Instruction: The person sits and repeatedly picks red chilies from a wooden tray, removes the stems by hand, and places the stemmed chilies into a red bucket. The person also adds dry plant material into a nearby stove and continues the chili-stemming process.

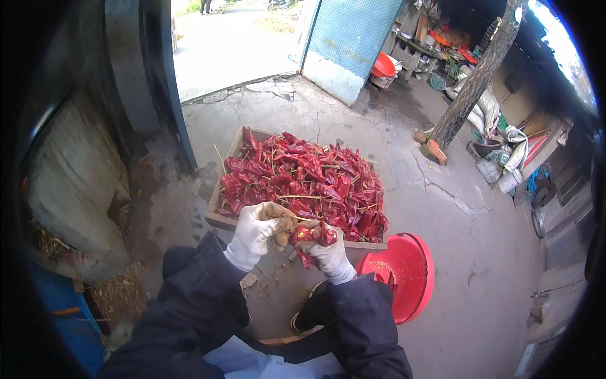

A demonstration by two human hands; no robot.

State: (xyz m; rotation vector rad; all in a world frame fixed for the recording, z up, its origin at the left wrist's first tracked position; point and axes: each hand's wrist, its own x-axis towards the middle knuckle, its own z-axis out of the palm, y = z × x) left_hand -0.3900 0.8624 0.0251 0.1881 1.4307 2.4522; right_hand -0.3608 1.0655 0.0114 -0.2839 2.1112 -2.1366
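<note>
Dried red chili peppers (307, 175) fill a shallow wooden crate (222, 220) before me. Over its near edge, my left hand (262, 230), in a soiled white work glove, pinches a thin pale stem (300, 218) between thumb and fingers. Close to its right, my gloved right hand (326, 251) is closed around dried red chilies (315, 234) whose torn or cut ends show yellowish insides. Whether the pinched stem is still joined to a chili cannot be told. A red plastic basin (414, 279) beside my right knee holds seeds and some red pieces.
Small stems (267, 284) litter the concrete floor between my feet. An open blue metal door (350, 47) stands beyond the crate. At the right are a tree trunk (478, 76) with bricks (434, 151) at its base, sacks (487, 109) and a bowl (486, 147). A rough slab (75, 175) leans at left.
</note>
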